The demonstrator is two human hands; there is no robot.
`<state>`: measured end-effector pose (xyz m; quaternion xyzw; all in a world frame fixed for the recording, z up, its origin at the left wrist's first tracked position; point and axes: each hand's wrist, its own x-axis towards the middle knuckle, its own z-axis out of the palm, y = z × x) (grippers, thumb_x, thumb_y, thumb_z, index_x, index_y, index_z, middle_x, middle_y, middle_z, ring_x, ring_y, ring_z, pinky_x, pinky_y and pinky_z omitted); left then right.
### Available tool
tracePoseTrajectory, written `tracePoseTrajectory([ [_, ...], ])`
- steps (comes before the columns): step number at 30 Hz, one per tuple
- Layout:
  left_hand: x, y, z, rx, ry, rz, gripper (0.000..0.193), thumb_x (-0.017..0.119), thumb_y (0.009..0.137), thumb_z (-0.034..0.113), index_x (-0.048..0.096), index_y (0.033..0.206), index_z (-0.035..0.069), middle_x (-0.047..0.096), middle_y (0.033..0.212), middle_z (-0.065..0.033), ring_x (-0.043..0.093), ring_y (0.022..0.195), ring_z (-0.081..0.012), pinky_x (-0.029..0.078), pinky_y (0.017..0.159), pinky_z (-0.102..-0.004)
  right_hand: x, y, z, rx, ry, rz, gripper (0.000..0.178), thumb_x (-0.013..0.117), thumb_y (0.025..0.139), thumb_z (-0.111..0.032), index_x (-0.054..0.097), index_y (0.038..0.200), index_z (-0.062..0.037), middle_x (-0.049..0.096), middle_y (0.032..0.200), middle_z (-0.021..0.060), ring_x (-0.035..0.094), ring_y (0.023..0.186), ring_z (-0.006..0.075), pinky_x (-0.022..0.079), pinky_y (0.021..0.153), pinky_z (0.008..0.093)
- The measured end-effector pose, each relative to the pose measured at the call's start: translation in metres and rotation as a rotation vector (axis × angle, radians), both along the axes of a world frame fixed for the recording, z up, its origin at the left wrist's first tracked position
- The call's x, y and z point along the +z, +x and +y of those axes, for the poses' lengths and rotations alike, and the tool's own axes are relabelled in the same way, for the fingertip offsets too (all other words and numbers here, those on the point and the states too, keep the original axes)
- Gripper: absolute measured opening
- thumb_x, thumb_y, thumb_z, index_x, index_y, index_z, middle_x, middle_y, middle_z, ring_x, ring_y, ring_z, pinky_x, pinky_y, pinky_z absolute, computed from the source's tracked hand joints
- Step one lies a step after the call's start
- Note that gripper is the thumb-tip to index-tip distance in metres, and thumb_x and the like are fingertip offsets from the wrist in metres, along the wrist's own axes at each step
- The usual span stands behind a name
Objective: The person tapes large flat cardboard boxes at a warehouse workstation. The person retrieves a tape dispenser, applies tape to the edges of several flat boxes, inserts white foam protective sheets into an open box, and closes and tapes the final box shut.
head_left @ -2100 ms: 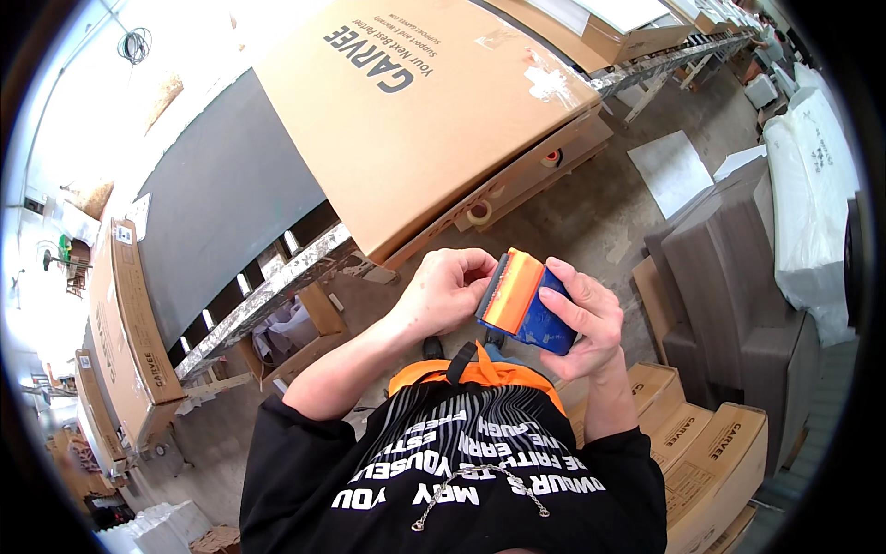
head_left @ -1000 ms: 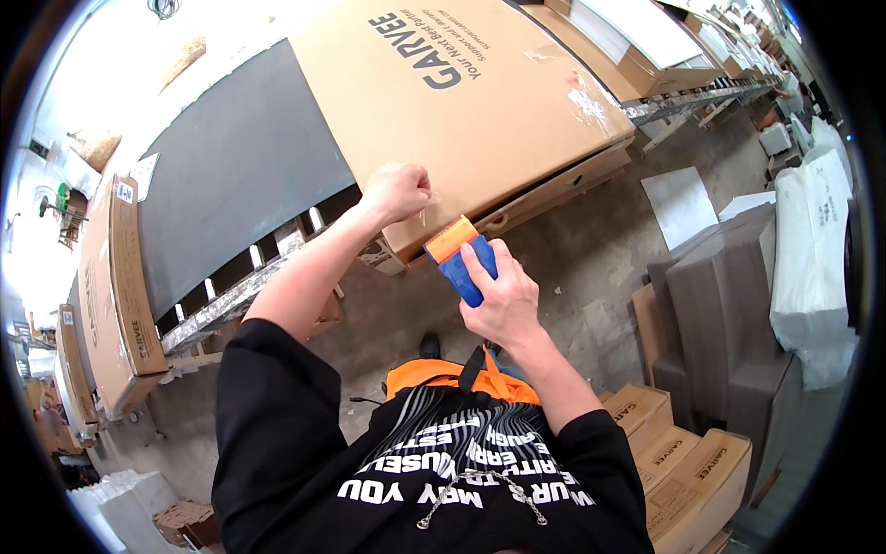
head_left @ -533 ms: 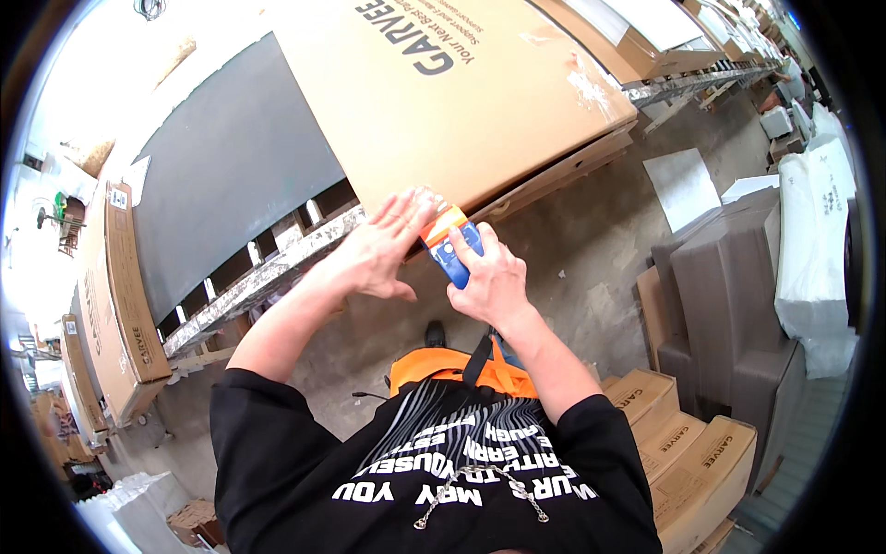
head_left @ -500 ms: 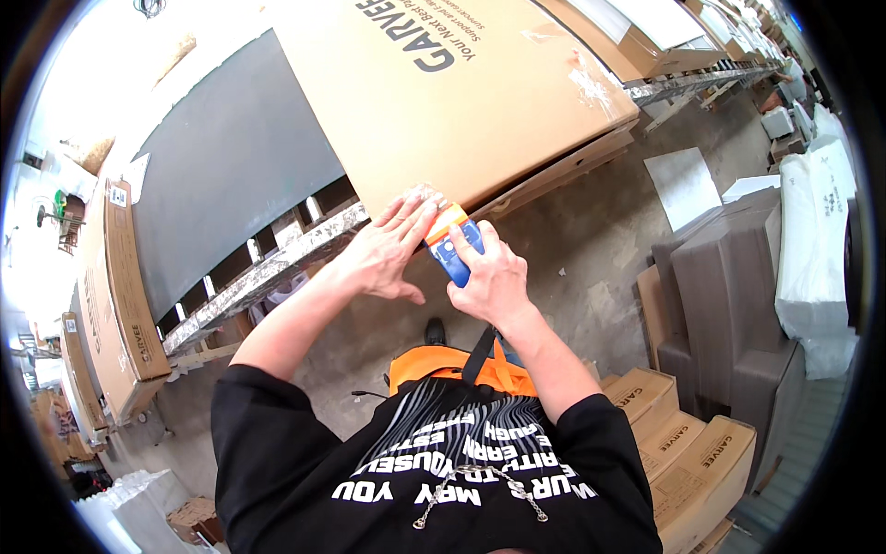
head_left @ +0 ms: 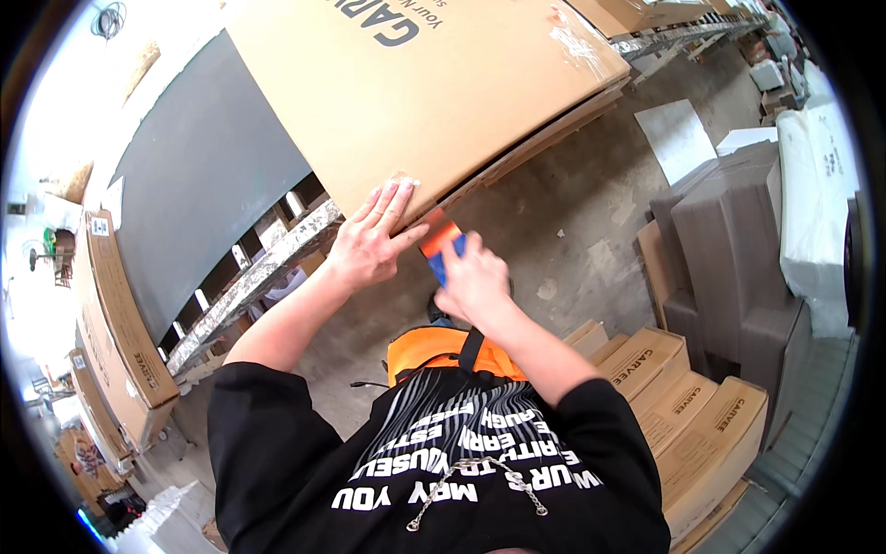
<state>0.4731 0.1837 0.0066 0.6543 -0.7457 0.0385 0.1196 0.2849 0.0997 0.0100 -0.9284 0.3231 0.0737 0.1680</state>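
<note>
My left hand (head_left: 367, 242) lies flat with fingers outstretched on the near corner of a large brown cardboard box (head_left: 397, 120). A shiny bit of clear tape (head_left: 406, 179) shows by its fingertips. Just off that corner, my right hand (head_left: 477, 280) grips a blue-and-orange hand-held tool, seemingly a tape dispenser (head_left: 437, 238), blurred by motion. Its orange end is close to the box edge and to my left index finger; whether it touches the box I cannot tell.
The box rests on a roller conveyor (head_left: 249, 268) beside a dark grey panel (head_left: 212, 166). Smaller cartons (head_left: 711, 434) are stacked at my lower right, near grey foam blocks (head_left: 729, 231). Another long carton (head_left: 120, 323) stands at the left.
The view has shifted, and the box sits further left and up. My left hand has flattened onto the box corner. The right hand with the tool has tilted and moved slightly away from it.
</note>
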Motion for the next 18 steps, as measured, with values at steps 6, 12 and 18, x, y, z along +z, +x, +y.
tracePoseTrajectory([
  [6,-0.01,-0.001,0.011,0.026,-0.066,-0.065,0.04,0.064,0.063,0.014,0.072,0.102,0.016,0.037,0.147,-0.0274,0.04,0.135,-0.04,0.032,0.112,-0.0473,0.022,0.07,0.003,0.158,-0.005,0.368,0.027,0.069,0.064,-0.023,0.072,0.087,-0.0092,0.067,0.09,0.0151,0.063,0.089,0.0263,0.055,0.055,0.0363],
  [12,-0.019,0.005,0.015,-0.016,-0.092,-0.097,0.039,0.06,0.069,0.012,0.072,0.105,0.019,0.037,0.144,-0.032,0.041,0.133,-0.0451,0.032,0.112,-0.0505,-0.05,0.003,-0.02,0.444,0.002,0.546,0.03,0.067,0.071,-0.018,0.074,0.099,-0.0094,0.07,0.1,0.0112,0.064,0.1,0.031,0.053,0.069,0.0424],
  [18,0.018,-0.024,-0.004,0.097,0.028,-0.202,0.041,0.074,0.071,0.021,0.068,0.112,0.019,0.04,0.146,-0.0232,0.045,0.127,-0.0484,0.039,0.103,-0.0534,-0.093,-0.18,-0.108,-1.088,1.694,-0.476,0.051,0.06,0.065,-0.007,0.062,0.115,0.0049,0.067,0.108,0.0178,0.067,0.094,0.0274,0.054,0.087,0.0371],
])
